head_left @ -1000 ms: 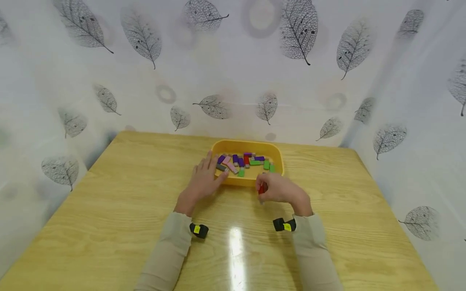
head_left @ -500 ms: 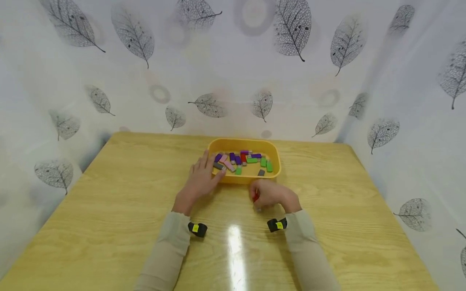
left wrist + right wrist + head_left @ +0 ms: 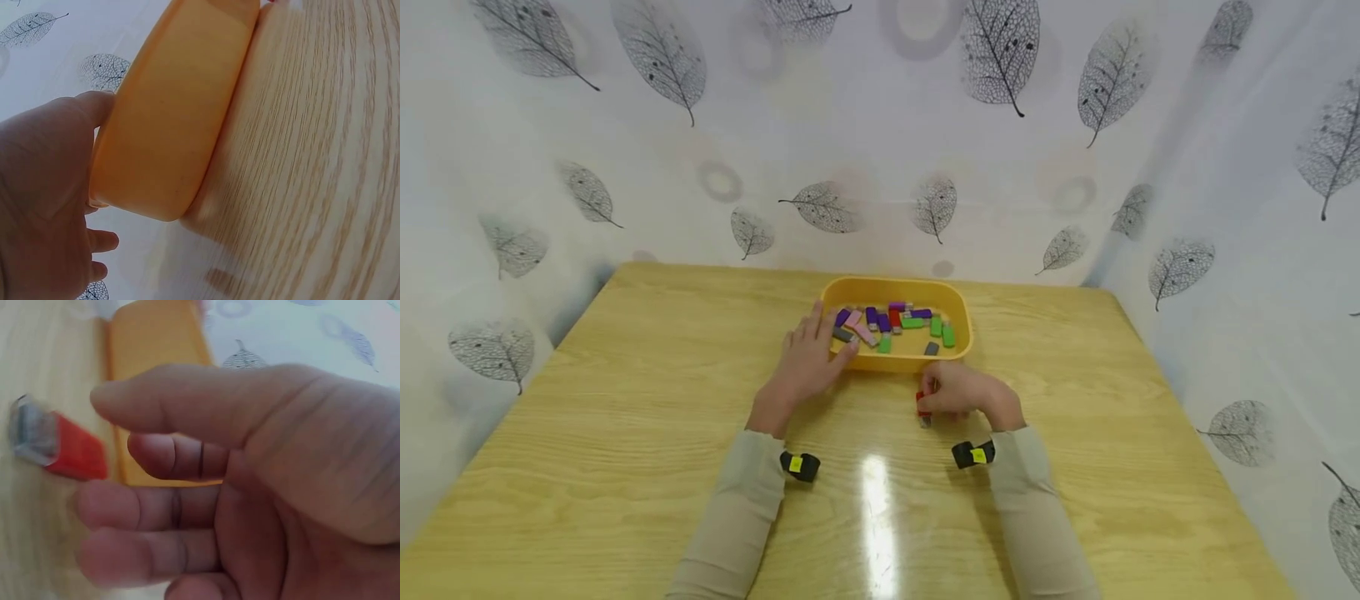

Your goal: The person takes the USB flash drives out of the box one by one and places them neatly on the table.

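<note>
A red USB stick point(image 3: 922, 405) with a metal plug lies on the table just in front of the yellow tray. My right hand point(image 3: 966, 392) is beside it. In the right wrist view, the thumb and fingers stand apart, and the red stick point(image 3: 78, 450) lies beyond the fingertips. My left hand point(image 3: 801, 358) rests against the tray's left end, its fingers extended along the side and its thumb over the front rim. The left wrist view has the tray wall point(image 3: 169, 106) filling the middle, with the thumb touching the rim.
Inside the yellow tray point(image 3: 898, 364) lie several USB sticks, among them a pink one point(image 3: 867, 335), a green one point(image 3: 948, 336) and a grey one point(image 3: 931, 348). The wooden table point(image 3: 625, 400) ends behind at a leaf-patterned curtain point(image 3: 865, 150).
The right hand has come down from the tray's front rim with the red USB stick and let go of it on the table. The left hand stays on the tray.
</note>
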`<state>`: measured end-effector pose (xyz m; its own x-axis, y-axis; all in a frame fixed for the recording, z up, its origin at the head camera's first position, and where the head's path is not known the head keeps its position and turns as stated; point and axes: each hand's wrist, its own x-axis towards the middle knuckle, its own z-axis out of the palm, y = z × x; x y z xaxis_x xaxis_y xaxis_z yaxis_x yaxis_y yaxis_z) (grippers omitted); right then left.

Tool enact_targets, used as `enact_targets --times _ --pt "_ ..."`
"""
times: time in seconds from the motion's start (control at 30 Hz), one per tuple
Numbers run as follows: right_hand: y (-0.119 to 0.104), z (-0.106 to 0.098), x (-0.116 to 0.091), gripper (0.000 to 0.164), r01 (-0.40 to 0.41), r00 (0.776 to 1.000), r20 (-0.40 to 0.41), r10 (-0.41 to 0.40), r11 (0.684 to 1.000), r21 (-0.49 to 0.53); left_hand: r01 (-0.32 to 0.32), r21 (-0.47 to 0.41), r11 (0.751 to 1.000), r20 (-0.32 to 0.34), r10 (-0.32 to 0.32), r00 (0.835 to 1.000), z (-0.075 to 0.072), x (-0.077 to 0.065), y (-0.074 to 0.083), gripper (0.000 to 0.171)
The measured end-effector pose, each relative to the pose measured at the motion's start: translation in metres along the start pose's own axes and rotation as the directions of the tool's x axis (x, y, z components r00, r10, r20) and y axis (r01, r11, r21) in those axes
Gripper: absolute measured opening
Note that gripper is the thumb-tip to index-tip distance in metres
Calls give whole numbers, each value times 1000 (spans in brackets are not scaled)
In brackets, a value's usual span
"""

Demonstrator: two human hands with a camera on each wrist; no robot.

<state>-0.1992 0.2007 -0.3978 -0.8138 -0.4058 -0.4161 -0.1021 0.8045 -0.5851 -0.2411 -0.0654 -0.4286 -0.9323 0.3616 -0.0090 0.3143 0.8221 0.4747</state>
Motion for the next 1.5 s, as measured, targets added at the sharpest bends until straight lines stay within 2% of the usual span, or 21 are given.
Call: enact_targets --times 0.17,0.33,0.4,0.53,0.6,0.67,0.83,0.93,1.03,1.17,1.33,1.4,1.5 --pt "-6 -10 -11 11 80 996 -35 -78 995 52 -15 -20 1000 -6 15 1000 -4 -4 4 78" --pt "-4 -14 -20 13 134 983 -132 -125 989 63 -14 -44 999 -1 14 1000 -1 -7 6 78" --pt "-6 -16 -22 14 154 971 -192 -143 987 43 -8 -50 999 4 8 1000 1 -8 5 79" --pt "-18 -22 -24 15 183 928 -322 -187 982 -42 1 -61 998 5 -1 1000 2 -9 4 80" --pt "-25 -27 -22 18 178 913 -356 -199 980 -92 -1 -67 998 -1 1 1000 2 -7 4 80" --pt "-31 -33 -14 23 156 908 -369 -201 977 -149 -6 -66 998 -10 5 1000 0 -5 5 80" --pt "-40 -48 19 32 80 903 -386 -186 958 -275 -9 -55 998 -18 8 1000 -3 -2 4 80" --pt "-39 -51 39 38 44 914 -367 -175 940 -337 -12 -53 999 -14 11 1000 -3 -2 3 80" --pt "-35 -52 56 45 26 935 -314 -163 917 -397 -9 -58 998 -7 9 1000 -3 -4 1 79" --pt "-33 -55 73 55 -3 964 -243 -109 907 -420 4 -57 998 -17 -5 1000 -2 -5 -2 78" --pt "-25 -57 82 62 -56 990 -140 -1 911 -408 -3 -40 999 -19 2 1000 0 -4 -3 78" --pt "-20 -55 83 62 -56 994 -111 12 913 -403 -11 -43 999 -23 10 1000 1 -4 -2 79" --pt "-13 -49 83 60 -46 994 -108 2 913 -405 -16 -57 998 -28 14 1000 1 -5 -3 79"
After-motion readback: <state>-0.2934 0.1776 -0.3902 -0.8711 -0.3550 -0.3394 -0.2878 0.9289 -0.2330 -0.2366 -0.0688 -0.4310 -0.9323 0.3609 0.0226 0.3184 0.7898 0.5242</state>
